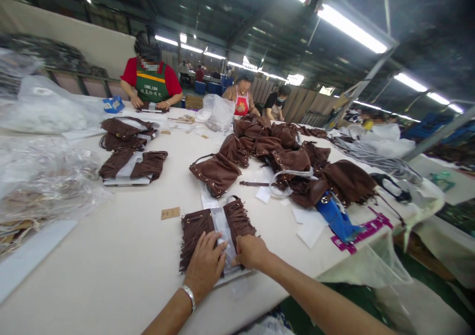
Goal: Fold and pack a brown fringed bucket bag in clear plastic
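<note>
Left hand (205,264) and right hand (251,251) lie flat, fingers released, pressing a brown fringed bag (215,231) on the bench (111,256). Cardboard tag (170,213) lies nearby.

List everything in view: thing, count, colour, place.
fringed bag: one, brown, near table edge under both hands
finished bags: about three, brown, stacked left of centre
bag pile: many, brown, centre right
card tag: one, tan, left of the fringed bag
plastic bags: several, clear, far left
blue tool: one, right of centre
table: one, cream
co-workers: at least three, far side of the table
left hand: flat on the fringed bag, bracelet on the wrist
right hand: fingers on the bag's right edge
</note>
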The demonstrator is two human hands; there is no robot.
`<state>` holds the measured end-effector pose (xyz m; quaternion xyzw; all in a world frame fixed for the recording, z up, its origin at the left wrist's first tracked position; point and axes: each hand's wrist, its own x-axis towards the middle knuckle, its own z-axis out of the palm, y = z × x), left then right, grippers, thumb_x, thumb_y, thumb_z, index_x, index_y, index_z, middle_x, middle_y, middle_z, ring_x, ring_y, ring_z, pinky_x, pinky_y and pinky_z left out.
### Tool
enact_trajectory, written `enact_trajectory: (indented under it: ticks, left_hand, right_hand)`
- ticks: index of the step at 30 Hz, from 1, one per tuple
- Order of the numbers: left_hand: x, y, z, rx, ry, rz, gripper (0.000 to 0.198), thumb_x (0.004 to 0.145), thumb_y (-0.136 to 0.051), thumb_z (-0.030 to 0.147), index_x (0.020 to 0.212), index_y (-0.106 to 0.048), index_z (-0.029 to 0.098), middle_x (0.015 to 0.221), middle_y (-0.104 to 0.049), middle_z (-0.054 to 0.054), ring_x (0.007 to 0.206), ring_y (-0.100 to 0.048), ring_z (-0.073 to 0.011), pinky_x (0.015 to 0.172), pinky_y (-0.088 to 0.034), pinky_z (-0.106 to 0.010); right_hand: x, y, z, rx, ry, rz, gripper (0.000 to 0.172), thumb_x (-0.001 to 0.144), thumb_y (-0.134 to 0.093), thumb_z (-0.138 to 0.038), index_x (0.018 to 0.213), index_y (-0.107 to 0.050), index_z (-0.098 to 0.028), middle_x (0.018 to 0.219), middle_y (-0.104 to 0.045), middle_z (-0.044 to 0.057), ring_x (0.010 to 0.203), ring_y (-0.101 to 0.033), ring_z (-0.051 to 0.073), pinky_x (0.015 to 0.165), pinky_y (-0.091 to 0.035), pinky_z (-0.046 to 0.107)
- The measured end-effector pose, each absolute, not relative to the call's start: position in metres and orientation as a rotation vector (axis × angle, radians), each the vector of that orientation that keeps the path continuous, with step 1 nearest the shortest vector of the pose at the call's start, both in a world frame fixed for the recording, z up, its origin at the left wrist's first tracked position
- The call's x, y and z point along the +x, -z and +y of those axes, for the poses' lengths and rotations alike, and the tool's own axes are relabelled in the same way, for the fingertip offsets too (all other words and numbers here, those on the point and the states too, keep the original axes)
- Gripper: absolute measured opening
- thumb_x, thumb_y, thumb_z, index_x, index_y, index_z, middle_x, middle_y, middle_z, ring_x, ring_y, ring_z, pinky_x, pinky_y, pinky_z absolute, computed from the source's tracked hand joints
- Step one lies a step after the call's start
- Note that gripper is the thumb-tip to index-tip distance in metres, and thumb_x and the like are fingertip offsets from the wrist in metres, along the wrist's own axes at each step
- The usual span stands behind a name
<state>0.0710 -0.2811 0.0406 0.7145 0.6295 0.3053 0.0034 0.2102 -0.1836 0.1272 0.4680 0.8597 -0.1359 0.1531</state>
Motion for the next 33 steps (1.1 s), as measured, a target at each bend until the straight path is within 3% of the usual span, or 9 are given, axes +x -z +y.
enact_trajectory:
  ticks: [4, 6, 11, 13, 16, 18, 25, 33]
  left_hand:
    - [0.073, -0.042, -0.281, 2.232, -0.908, 1.974, 0.028, 0.093, -0.046, 0.019, 0.119, -0.057, 0.024, 0.13, -0.051, -0.009, 0.127, -0.044, -0.0261, 0.113, -0.031, -0.059]
    - [0.074, -0.043, -0.28, 2.227, -0.881, 1.976, 0.029, 0.093, -0.044, 0.019, 0.12, -0.056, 0.024, 0.132, -0.05, -0.009, 0.128, -0.043, -0.0257, 0.113, -0.031, -0.059]
    - [0.077, -0.044, -0.278, 2.233, -0.815, 2.009, 0.035, 0.091, -0.043, 0.014, 0.122, -0.055, 0.024, 0.133, -0.049, -0.01, 0.13, -0.042, -0.0249, 0.114, -0.031, -0.058]
    - [0.078, -0.044, -0.277, 2.243, -0.789, 2.025, 0.036, 0.089, -0.044, 0.013, 0.121, -0.056, 0.024, 0.133, -0.05, -0.01, 0.13, -0.043, -0.0254, 0.113, -0.031, -0.058]
    - [0.079, -0.047, -0.276, 2.26, -0.787, 2.04, 0.038, 0.087, -0.046, 0.011, 0.121, -0.057, 0.025, 0.133, -0.051, -0.01, 0.128, -0.045, -0.026, 0.111, -0.035, -0.058]
    - [0.079, -0.051, -0.276, 2.262, -0.792, 2.039, 0.038, 0.088, -0.046, 0.012, 0.122, -0.057, 0.025, 0.133, -0.052, -0.009, 0.128, -0.046, -0.0259, 0.11, -0.037, -0.058]
    - [0.084, -0.054, -0.277, 2.161, -0.808, 2.09, 0.039, 0.094, -0.044, 0.019, 0.133, -0.049, 0.025, 0.14, -0.049, -0.011, 0.129, -0.046, -0.0253, 0.109, -0.042, -0.051]
    - [0.086, -0.048, -0.276, 2.052, -0.927, 2.234, 0.042, 0.093, -0.047, 0.021, 0.135, -0.045, 0.024, 0.141, -0.046, -0.01, 0.129, -0.047, -0.0226, 0.104, -0.05, -0.039]
  right_hand:
    - [0.223, -0.138, -0.188, 1.173, 0.363, 2.675, 0.028, 0.084, -0.061, -0.03, 0.113, -0.061, -0.026, 0.093, -0.073, 0.007, 0.087, -0.069, 0.024, 0.07, -0.045, 0.028]
    - [0.23, -0.133, -0.191, 1.021, 0.326, 2.764, 0.03, 0.092, -0.049, -0.029, 0.121, -0.057, -0.028, 0.089, -0.074, 0.007, 0.081, -0.069, 0.023, 0.069, -0.044, 0.028]
    - [0.25, -0.1, -0.202, 0.828, 0.195, 2.838, 0.037, 0.096, -0.045, -0.03, 0.131, -0.053, -0.024, 0.082, -0.074, 0.012, 0.068, -0.068, 0.023, 0.059, -0.043, 0.026]
    - [0.258, -0.093, -0.206, 0.841, 0.213, 2.875, 0.034, 0.094, -0.046, -0.028, 0.127, -0.056, -0.024, 0.082, -0.073, 0.012, 0.068, -0.068, 0.022, 0.057, -0.041, 0.026]
    - [0.268, -0.101, -0.205, 0.86, 0.395, 2.901, 0.019, 0.093, -0.049, -0.031, 0.098, -0.067, -0.026, 0.076, -0.073, 0.006, 0.066, -0.067, 0.021, 0.055, -0.038, 0.025]
    - [0.273, -0.115, -0.196, 0.913, 0.531, 2.933, 0.021, 0.094, -0.046, -0.034, 0.087, -0.065, -0.026, 0.076, -0.072, 0.003, 0.067, -0.067, 0.019, 0.055, -0.037, 0.024]
    - [0.245, -0.122, -0.144, 1.116, 0.647, 3.058, 0.021, 0.098, -0.04, -0.03, 0.099, -0.06, -0.025, 0.091, -0.07, 0.002, 0.084, -0.067, 0.016, 0.069, -0.04, 0.023]
    - [0.218, -0.09, -0.134, 1.16, 0.628, 3.014, 0.008, 0.093, -0.052, -0.026, 0.091, -0.059, -0.023, 0.088, -0.067, 0.001, 0.075, -0.065, 0.018, 0.061, -0.039, 0.026]
